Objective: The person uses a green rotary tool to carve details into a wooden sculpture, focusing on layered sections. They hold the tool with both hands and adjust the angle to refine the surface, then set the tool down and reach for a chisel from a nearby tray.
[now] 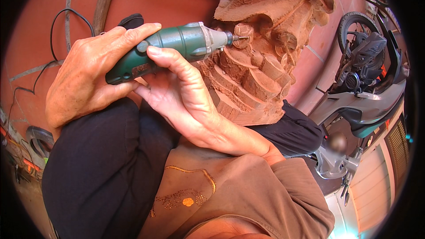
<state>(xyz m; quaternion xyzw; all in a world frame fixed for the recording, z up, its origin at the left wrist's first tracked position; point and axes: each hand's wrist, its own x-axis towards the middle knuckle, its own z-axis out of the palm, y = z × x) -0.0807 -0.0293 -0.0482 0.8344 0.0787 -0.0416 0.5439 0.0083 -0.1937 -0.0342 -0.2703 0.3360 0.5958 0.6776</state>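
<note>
My left hand [86,68] and right hand [188,95] both grasp one green rotary tool [179,40], its single bit [239,38] pointing at one reddish-brown carving [265,82].

We record bright light, bluish-white glare at the lower right, dark vignetting, fisheye curvature bending the motorbike [374,104], and the power tool [182,40] in clear focus.
</note>
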